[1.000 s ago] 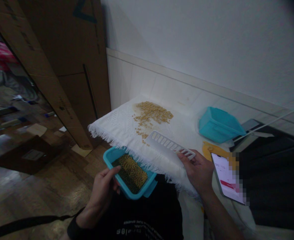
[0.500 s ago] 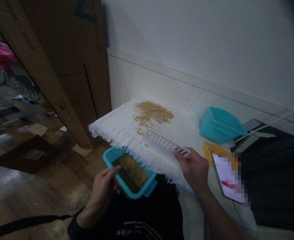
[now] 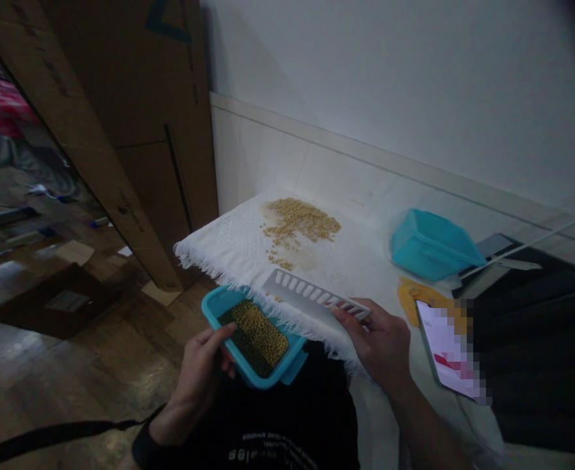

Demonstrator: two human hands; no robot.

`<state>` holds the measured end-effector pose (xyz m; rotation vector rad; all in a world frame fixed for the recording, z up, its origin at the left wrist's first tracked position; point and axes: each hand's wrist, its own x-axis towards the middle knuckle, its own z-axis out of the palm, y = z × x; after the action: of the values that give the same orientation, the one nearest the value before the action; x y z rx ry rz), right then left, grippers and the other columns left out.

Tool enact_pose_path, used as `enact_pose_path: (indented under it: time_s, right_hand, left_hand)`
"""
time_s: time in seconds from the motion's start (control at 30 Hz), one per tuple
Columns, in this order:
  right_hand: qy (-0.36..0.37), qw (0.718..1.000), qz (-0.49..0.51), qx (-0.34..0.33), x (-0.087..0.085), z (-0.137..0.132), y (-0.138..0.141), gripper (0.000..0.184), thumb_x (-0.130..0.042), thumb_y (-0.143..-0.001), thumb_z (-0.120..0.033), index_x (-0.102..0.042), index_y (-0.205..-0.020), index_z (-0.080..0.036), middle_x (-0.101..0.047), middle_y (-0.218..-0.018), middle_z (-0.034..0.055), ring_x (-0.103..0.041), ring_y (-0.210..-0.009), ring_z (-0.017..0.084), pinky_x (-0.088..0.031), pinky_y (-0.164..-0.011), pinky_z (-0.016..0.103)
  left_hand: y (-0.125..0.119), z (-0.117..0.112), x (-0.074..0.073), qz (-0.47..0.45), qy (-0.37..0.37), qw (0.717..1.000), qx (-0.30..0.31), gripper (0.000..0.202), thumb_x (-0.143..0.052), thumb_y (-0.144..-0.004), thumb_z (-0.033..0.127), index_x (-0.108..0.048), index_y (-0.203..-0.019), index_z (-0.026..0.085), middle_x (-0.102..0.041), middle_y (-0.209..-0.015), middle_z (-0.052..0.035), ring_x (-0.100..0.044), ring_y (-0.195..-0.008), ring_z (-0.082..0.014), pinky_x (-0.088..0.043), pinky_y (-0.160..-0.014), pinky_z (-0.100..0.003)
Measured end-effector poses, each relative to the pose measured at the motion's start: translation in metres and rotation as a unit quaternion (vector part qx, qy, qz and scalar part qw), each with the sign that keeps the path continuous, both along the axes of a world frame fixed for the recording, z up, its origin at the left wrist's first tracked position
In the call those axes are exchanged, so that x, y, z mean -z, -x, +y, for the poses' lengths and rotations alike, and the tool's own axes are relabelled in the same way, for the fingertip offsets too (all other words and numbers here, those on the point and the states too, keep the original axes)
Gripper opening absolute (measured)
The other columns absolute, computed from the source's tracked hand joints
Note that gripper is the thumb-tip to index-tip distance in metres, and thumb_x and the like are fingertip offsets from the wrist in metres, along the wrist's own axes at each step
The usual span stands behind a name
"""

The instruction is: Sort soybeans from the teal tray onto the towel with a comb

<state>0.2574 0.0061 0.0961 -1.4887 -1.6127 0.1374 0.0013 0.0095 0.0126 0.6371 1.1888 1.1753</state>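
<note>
Our left hand [image 3: 203, 360] grips the blue tub [image 3: 262, 381], our right hand [image 3: 384, 336] the slotted scraper [image 3: 303, 299] just beyond it, and beans [image 3: 307, 219] farther beyond could miss the tub if its rim sags.

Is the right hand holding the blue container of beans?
No, the left hand holds the blue container, while the right hand grips the white slotted tool.

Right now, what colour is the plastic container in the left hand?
The plastic container is turquoise, best seen in the head view.
</note>
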Motion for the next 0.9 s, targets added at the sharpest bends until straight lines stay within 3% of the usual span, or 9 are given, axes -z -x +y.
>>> enact_pose_path:
  time_s: [0.1,0.27,0.9]
  right_hand:
    - [0.002,0.999,0.035,0.017,-0.002,0.000,-0.002,0.022,-0.069,-0.081,-0.043,-0.073,-0.082,-0.022,-0.074,-0.070,0.0000,-0.069,-0.060,0.016,-0.052,-0.054,0.022]
    - [-0.022,0.992,0.067,0.102,0.001,0.013,-0.010,0.027,-0.070,-0.079,-0.045,-0.071,-0.081,-0.018,-0.073,-0.066,0.0011,-0.068,-0.058,0.016,-0.051,-0.052,0.022]
    - [-0.010,0.994,0.049,0.092,0.011,0.021,-0.013,0.029,-0.068,-0.080,-0.046,-0.072,-0.084,-0.017,-0.074,-0.070,0.0028,-0.070,-0.063,0.019,-0.052,-0.056,0.025]
  left_hand:
    - [0.000,0.000,-0.001,0.000,0.009,1.000,-0.001,0.041,-0.071,-0.074,0.040,-0.054,-0.043,0.020,-0.043,-0.033,0.0032,-0.041,-0.031,-0.0101,-0.034,-0.035,-0.024]
    - [0.000,0.001,-0.001,-0.004,0.008,1.000,0.002,0.041,-0.071,-0.074,0.041,-0.054,-0.044,0.020,-0.044,-0.033,0.0039,-0.042,-0.031,-0.0106,-0.033,-0.035,-0.024]
    - [0.000,0.000,-0.002,0.001,0.003,1.000,-0.006,0.039,-0.072,-0.073,0.041,-0.055,-0.045,0.020,-0.044,-0.034,0.0033,-0.043,-0.031,-0.0112,-0.034,-0.035,-0.025]
